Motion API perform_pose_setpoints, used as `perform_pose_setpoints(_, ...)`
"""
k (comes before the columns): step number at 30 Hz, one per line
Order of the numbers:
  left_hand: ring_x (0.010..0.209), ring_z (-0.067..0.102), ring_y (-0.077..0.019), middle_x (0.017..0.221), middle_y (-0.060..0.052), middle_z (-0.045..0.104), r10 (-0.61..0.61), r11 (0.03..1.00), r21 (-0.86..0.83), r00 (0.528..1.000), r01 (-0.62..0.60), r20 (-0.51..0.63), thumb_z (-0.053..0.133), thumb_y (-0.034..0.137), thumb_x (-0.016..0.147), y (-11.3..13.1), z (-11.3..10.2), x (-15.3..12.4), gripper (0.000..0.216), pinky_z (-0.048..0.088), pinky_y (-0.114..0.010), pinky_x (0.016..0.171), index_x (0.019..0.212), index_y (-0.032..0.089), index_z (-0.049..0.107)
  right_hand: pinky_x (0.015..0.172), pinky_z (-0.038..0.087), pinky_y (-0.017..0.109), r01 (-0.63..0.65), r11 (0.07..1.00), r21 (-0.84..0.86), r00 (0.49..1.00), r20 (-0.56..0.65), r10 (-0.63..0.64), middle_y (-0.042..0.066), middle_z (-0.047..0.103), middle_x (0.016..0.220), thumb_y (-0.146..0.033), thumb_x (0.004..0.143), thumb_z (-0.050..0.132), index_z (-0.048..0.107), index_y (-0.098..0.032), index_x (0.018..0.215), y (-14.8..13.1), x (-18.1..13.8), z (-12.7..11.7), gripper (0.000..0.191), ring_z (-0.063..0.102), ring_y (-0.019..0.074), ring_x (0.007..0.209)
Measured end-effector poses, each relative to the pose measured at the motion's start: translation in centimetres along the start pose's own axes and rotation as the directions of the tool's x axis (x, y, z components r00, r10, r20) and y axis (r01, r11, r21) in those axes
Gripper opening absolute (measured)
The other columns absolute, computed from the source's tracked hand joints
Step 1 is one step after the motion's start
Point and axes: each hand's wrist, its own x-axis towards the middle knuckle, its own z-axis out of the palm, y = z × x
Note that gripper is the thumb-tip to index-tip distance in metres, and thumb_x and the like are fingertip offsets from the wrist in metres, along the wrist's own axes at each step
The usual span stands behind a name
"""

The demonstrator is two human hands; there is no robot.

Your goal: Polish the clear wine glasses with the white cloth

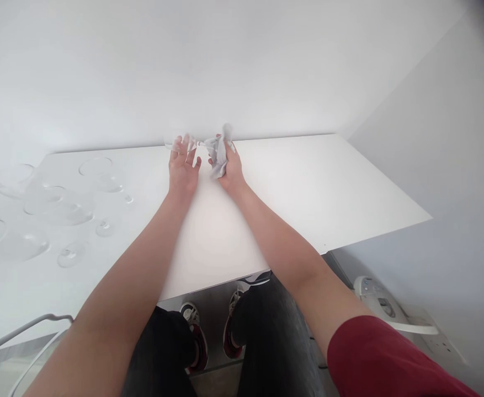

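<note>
My left hand (182,165) reaches far across the white table (316,187), its fingers curled around the bowl of a clear wine glass (174,141) lying on its side near the wall. My right hand (230,168) is closed on a crumpled grey cloth (220,149), held against the glass's stem end. The glass is hard to make out against the white wall and is partly hidden by my fingers.
Several clear wine glasses (57,204) lie or stand on the table's left part. A wire rack (26,331) shows at the lower left. A white power strip (384,306) lies on the floor at the right, by the wall. My shoes (196,331) are under the table edge.
</note>
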Motion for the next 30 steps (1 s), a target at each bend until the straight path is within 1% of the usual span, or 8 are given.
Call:
perform_pose_setpoints(7, 0.149, 0.051, -0.0224, 0.159, 0.001, 0.058, -0.009, 0.996, 0.091, 0.998, 0.004, 0.056, 0.082, 0.044, 0.090, -0.4, 0.4, -0.6, 0.028, 0.048, -0.038, 0.115, 0.115, 0.038, 0.071, 0.087, 0.062, 0.045, 0.023, 0.996, 0.082, 0.998, 0.049, -0.027, 0.004, 0.073, 0.117, -0.064, 0.094, 0.060, 0.062, -0.030, 0.116, -0.9, 0.0, -0.2, 0.041, 0.072, 0.0237, 0.109)
perform_pose_setpoints(11, 0.148, 0.050, -0.0210, 0.162, 0.007, 0.053, 0.004, 0.996, 0.091, 1.000, -0.003, -0.004, 0.075, 0.052, 0.094, -0.3, 0.0, -0.1, 0.030, 0.050, -0.036, 0.113, 0.123, 0.041, 0.069, 0.061, 0.060, 0.028, -0.034, 0.999, 0.026, 0.999, 0.023, 0.034, 0.000, 0.072, 0.095, -0.055, 0.090, 0.071, 0.062, -0.027, 0.105, 0.1, 0.0, 0.2, 0.033, 0.071, 0.0162, 0.077)
perform_pose_setpoints(14, 0.150, 0.049, -0.0224, 0.164, 0.008, 0.049, 0.036, 0.998, 0.046, 0.999, -0.035, -0.015, 0.066, 0.058, 0.098, -0.1, -0.1, 0.2, 0.035, 0.053, -0.036, 0.111, 0.130, 0.043, 0.068, 0.041, 0.049, 0.023, -0.117, 0.992, -0.055, 0.985, 0.121, 0.123, -0.001, 0.068, 0.077, -0.054, 0.086, 0.078, 0.063, -0.023, 0.096, 0.6, -0.4, 0.5, 0.036, 0.062, 0.0134, 0.055)
perform_pose_setpoints(19, 0.145, 0.054, -0.0317, 0.161, 0.003, 0.052, 0.044, 0.999, 0.023, 0.998, -0.045, 0.042, 0.056, 0.071, 0.098, 0.6, 0.3, -0.4, 0.049, 0.060, -0.040, 0.105, 0.133, 0.038, 0.068, 0.044, 0.052, 0.025, -0.288, 0.951, -0.115, 0.844, 0.438, 0.309, 0.005, 0.073, 0.081, -0.050, 0.084, 0.081, 0.065, -0.017, 0.094, -0.1, -1.2, 0.4, 0.037, 0.069, 0.0175, 0.062)
perform_pose_setpoints(23, 0.116, 0.073, -0.0315, 0.141, -0.005, 0.063, -0.012, 0.998, 0.068, 1.000, 0.010, 0.027, 0.057, 0.079, 0.092, 0.6, 0.5, -0.8, 0.062, 0.065, -0.041, 0.086, 0.139, 0.038, 0.064, 0.057, 0.059, 0.028, -0.375, 0.919, -0.120, 0.705, 0.607, 0.367, 0.005, 0.073, 0.085, -0.044, 0.084, 0.077, 0.068, -0.015, 0.098, -0.6, -1.4, 0.0, 0.034, 0.071, 0.0198, 0.070)
perform_pose_setpoints(26, 0.097, 0.076, -0.0246, 0.136, -0.007, 0.065, -0.046, 0.997, 0.059, 0.999, 0.045, 0.018, 0.057, 0.079, 0.092, 0.3, 0.5, -0.4, 0.062, 0.064, -0.035, 0.073, 0.137, 0.037, 0.063, 0.055, 0.054, 0.028, -0.245, 0.955, -0.168, 0.801, 0.520, 0.297, 0.002, 0.070, 0.077, -0.040, 0.085, 0.071, 0.069, -0.016, 0.093, -0.1, -1.4, 0.2, 0.025, 0.067, 0.0184, 0.065)
perform_pose_setpoints(28, 0.094, 0.076, -0.0214, 0.135, -0.008, 0.066, -0.057, 0.998, 0.028, 0.998, 0.056, 0.023, 0.056, 0.075, 0.095, 0.1, 0.4, -0.1, 0.055, 0.063, -0.032, 0.074, 0.129, 0.033, 0.068, 0.053, 0.050, 0.025, -0.037, 0.962, -0.269, 0.909, 0.390, 0.144, -0.001, 0.065, 0.071, -0.032, 0.083, 0.070, 0.068, -0.019, 0.087, 0.3, -1.6, 0.7, 0.014, 0.061, 0.0156, 0.063)
perform_pose_setpoints(30, 0.098, 0.075, -0.0204, 0.133, -0.009, 0.068, -0.041, 0.999, -0.007, 0.999, 0.041, 0.027, 0.054, 0.071, 0.099, -0.1, 0.3, 0.1, 0.051, 0.062, -0.031, 0.080, 0.121, 0.028, 0.071, 0.055, 0.047, 0.022, 0.130, 0.914, -0.385, 0.952, 0.306, -0.006, -0.004, 0.061, 0.070, -0.024, 0.080, 0.073, 0.068, -0.021, 0.085, 0.6, -1.9, 1.0, 0.008, 0.055, 0.0128, 0.064)
